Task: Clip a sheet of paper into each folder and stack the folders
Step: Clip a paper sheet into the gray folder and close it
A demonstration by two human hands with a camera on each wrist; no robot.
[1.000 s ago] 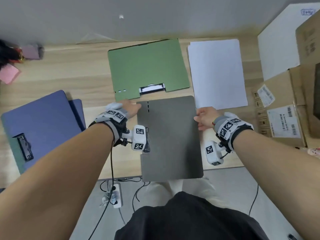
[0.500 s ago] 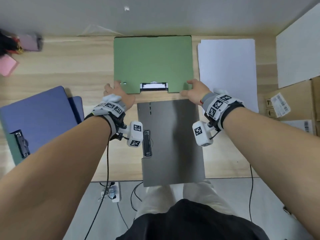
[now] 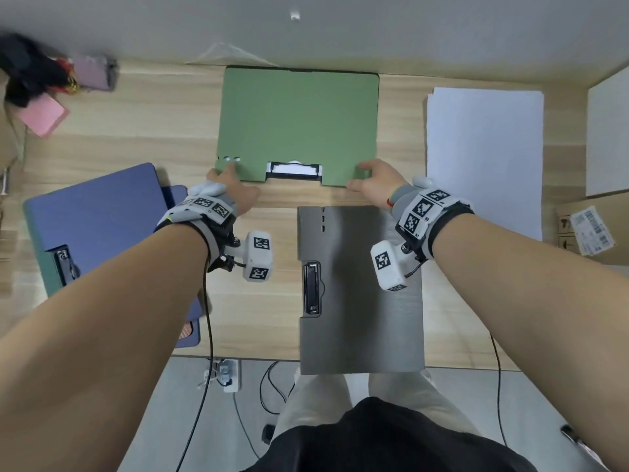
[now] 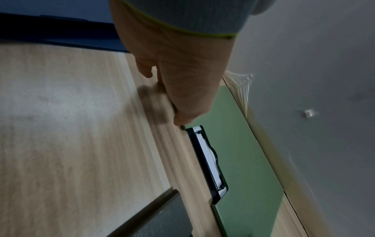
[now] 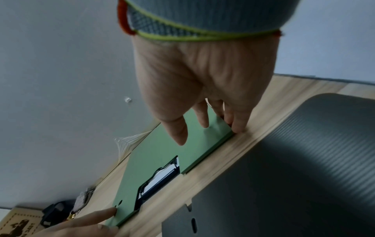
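A closed green folder (image 3: 299, 120) lies square at the back of the wooden table (image 3: 136, 137), white paper showing in the clip (image 3: 293, 169) on its near edge. My left hand (image 3: 231, 185) touches its near-left corner by the punched holes with a straight finger. Resting on its near-right corner is my right hand (image 3: 374, 180); in the right wrist view the thumb (image 5: 178, 133) lies on the cover and the other fingertips meet the near edge. A closed grey folder (image 3: 367, 301) lies below my wrists, overhanging the table's front edge. Loose white sheets (image 3: 483, 155) lie to the right.
A blue folder (image 3: 95, 212) tops a stack at the left edge of the table. Cardboard boxes (image 3: 592, 229) and a white board (image 3: 609, 137) crowd the right side. Pink and dark items (image 3: 41, 114) sit at the back left. The wall runs just behind the green folder.
Both hands left the grey folder and reached to the green folder's near corners. The green folder, tilted a second ago, now lies square to the wall.
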